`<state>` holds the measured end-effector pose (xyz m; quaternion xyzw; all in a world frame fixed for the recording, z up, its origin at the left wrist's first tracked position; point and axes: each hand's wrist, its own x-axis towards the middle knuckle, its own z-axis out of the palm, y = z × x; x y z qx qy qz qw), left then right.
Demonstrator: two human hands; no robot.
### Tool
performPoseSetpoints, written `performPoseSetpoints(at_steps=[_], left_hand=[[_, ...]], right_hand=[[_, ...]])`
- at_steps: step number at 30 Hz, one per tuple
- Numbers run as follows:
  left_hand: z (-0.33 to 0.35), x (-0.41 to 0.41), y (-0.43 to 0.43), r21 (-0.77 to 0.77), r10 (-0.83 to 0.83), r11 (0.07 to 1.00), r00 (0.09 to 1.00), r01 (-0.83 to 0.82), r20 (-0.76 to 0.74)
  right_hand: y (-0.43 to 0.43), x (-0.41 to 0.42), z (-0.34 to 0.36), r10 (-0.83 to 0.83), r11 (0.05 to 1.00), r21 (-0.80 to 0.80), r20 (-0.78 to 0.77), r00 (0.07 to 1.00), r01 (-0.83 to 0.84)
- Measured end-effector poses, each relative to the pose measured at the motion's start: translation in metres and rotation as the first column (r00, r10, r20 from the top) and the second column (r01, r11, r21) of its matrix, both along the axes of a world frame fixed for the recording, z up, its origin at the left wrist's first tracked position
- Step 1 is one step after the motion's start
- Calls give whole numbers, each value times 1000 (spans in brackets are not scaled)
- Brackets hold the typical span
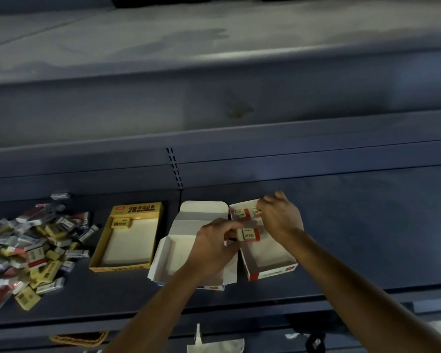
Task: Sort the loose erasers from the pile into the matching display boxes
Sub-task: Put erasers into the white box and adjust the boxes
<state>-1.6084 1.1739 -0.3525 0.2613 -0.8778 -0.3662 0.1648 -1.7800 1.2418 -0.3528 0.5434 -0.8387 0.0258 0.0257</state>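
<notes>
A pile of loose erasers point(28, 250) in yellow, red and blue wrappers lies at the left of the dark shelf. Three display boxes stand in a row: a yellow box point(148, 240) with one yellow eraser point(122, 222) at its back, a white box point(163, 261) with its lid folded up, and a red-and-white box point(273, 271). My left hand point(214, 248) pinches a red-and-white 2B eraser point(248, 235) over the red-and-white box. My right hand point(281, 215) pinches another eraser point(257, 211) at the box's back, beside one lying there point(239, 214).
The dark blue shelf point(354, 238) runs right of the boxes, with a back panel and higher shelves above. Below the front edge are a woven basket point(79, 338), a white bag-like item point(214, 345) and a dark object point(315, 342).
</notes>
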Motion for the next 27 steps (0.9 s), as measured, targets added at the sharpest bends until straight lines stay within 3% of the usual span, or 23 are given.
performPoseSetpoints(at_steps=[8, 15, 19, 27], left_hand=[[4, 0, 3, 36, 36, 999, 998, -34, -59], [0, -2, -1, -20, 151, 988, 979, -155, -136], [3, -3, -3, -24, 169, 984, 969, -177, -179], [9, -2, -2, -51, 141, 988, 980, -149, -142]], right_hand=[[3, 1, 2, -8, 999, -31, 20, 1000, 8], [13, 8, 14, 206, 932, -349, 284, 936, -99], [13, 13, 12, 326, 911, -362, 333, 885, -199], [10, 20, 12, 323, 912, -355, 313, 893, -206]])
